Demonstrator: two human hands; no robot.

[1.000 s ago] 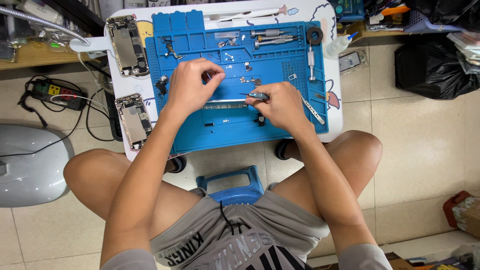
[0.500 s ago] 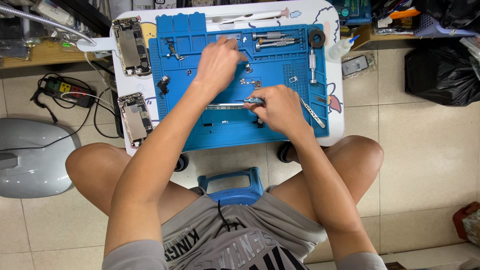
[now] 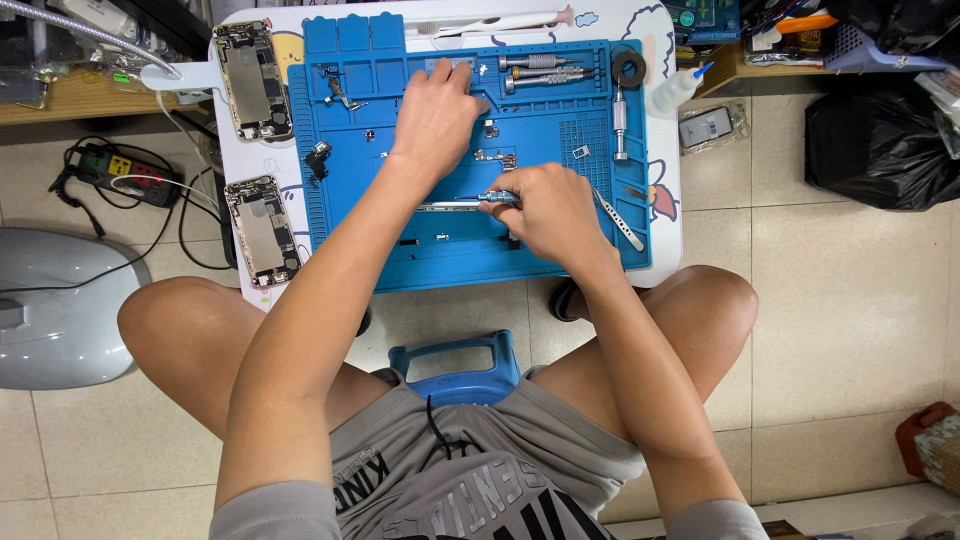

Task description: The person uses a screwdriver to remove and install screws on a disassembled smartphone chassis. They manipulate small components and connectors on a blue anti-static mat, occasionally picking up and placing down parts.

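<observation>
**Two hands over a crowded blue repair mat**

Two opened phones lie on the left of the white surface: one phone body at the far left corner, a second phone body nearer, both just beside the blue mat, which covers most of the surface.

The left hand reaches to the far part of the mat, fingers curled down onto a shallow tray section there; whether it pinches anything cannot be told. The right hand rests near the mat's middle, closed around a small screwdriver whose tip points left, just above a thin metal strip lying flat on the mat.

Small screws and brackets are scattered between the two hands. Far right on the mat, two metal drivers lie in a groove, with a dark tape roll beside them and another upright tool just below. Tweezers lie at the right edge, touching the right hand's side. A white squeeze bottle sits off the mat, far right.

A blue stool shows between the knees; a power strip lies on the floor at left.
</observation>
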